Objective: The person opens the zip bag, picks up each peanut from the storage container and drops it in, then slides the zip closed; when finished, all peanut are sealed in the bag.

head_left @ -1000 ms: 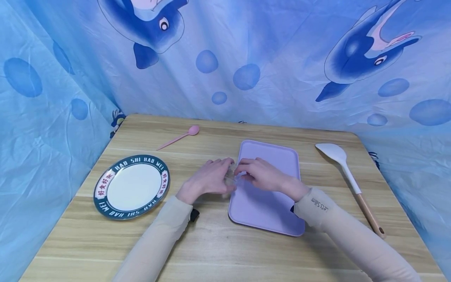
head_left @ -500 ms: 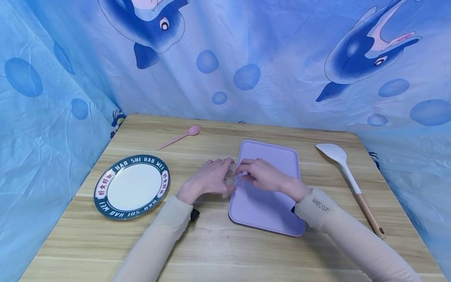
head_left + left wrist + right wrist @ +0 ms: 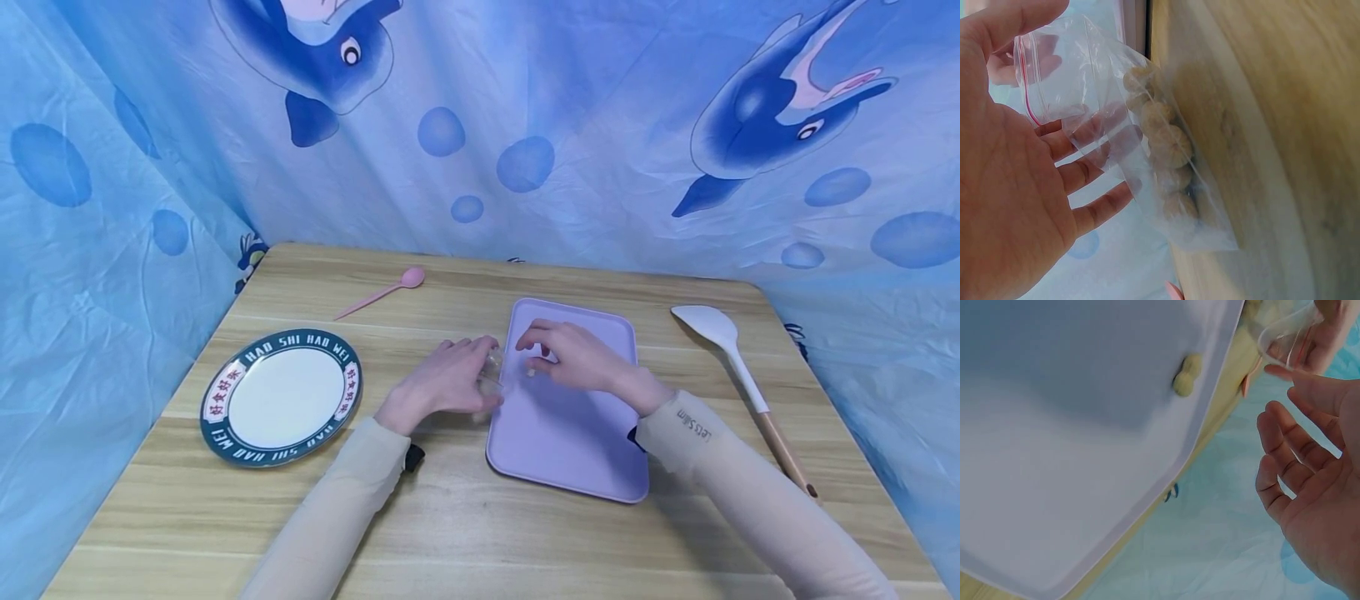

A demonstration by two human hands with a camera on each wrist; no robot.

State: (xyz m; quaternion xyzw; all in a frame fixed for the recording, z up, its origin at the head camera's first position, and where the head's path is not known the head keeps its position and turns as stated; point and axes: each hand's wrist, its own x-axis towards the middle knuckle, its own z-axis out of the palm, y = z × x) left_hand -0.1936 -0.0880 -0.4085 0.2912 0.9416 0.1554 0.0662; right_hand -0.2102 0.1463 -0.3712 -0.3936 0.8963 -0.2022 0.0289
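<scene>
A clear zip bag (image 3: pixel 1110 75) with a red line along its mouth has several brown peanuts (image 3: pixel 1170 147) in its lower part. My left hand (image 3: pixel 450 379) holds the bag beside the tray's left edge, thumb on one side and fingers behind it. A peanut (image 3: pixel 1187 375) in its shell shows at the left side of the lilac tray (image 3: pixel 570 450), close below my right thumb in the head view. Over the tray is my right hand (image 3: pixel 577 358), its fingers loosely bent with nothing between them. The left hand covers much of the bag in the head view.
A green-rimmed white plate (image 3: pixel 285 400) lies at the left, with a pink spoon (image 3: pixel 390 289) behind it. To the tray's right lies a white turner (image 3: pixel 738 367) with a wooden handle. A blue curtain (image 3: pixel 480 125) hangs behind the wooden table (image 3: pixel 450 533).
My right hand has moved away from the bag's mouth, rightward over the tray, and its fingers have parted. A peanut now shows below it. The left hand and bag stay in place.
</scene>
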